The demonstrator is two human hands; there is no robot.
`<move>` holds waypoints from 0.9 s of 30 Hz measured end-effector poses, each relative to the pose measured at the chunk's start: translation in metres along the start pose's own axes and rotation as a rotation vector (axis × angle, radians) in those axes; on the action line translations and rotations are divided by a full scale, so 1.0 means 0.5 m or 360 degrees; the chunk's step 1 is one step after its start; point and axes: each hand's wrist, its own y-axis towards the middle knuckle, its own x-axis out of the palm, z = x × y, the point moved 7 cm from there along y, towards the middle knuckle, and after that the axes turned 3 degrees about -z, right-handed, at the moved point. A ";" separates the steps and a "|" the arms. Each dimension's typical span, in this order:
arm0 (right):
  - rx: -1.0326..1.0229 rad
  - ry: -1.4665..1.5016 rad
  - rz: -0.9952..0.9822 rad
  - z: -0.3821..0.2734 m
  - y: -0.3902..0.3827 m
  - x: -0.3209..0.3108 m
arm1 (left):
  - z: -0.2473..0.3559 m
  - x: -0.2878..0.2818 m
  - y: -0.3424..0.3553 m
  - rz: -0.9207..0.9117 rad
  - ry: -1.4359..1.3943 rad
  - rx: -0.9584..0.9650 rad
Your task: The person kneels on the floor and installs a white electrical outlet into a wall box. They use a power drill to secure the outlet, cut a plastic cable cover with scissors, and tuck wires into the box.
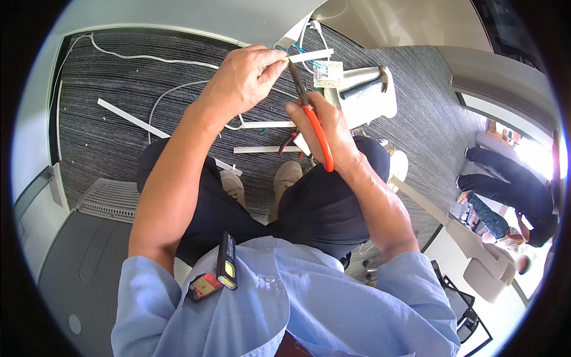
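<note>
My left hand [247, 74] is closed, its thumb and fingertips pinching the near end of a short white plastic strip [312, 56]. In my right hand [327, 125] is a tool with long dark jaws and orange-red handles [320, 140]; whether it is pliers or scissors is not clear. Its jaw tips meet the strip right beside my left fingertips. Just beyond, a white socket box [328, 74] has blue, green and red wires running into it. A claw hammer [364, 87] lies on a pale flat-topped object [375, 106] to the right.
Several white strips [134, 119] and a white cable [154, 58] lie on the dark striped carpet. Pliers with red-and-black handles [288, 143] rest between my shoes. A grey panel [89, 256] stands at the left. People [511, 190] are farther off at the right.
</note>
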 end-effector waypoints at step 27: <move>-0.0137 -0.0022 -0.0022 0.023 0.022 0.011 | -0.067 0.036 -0.005 -0.0226 -0.0242 -0.0355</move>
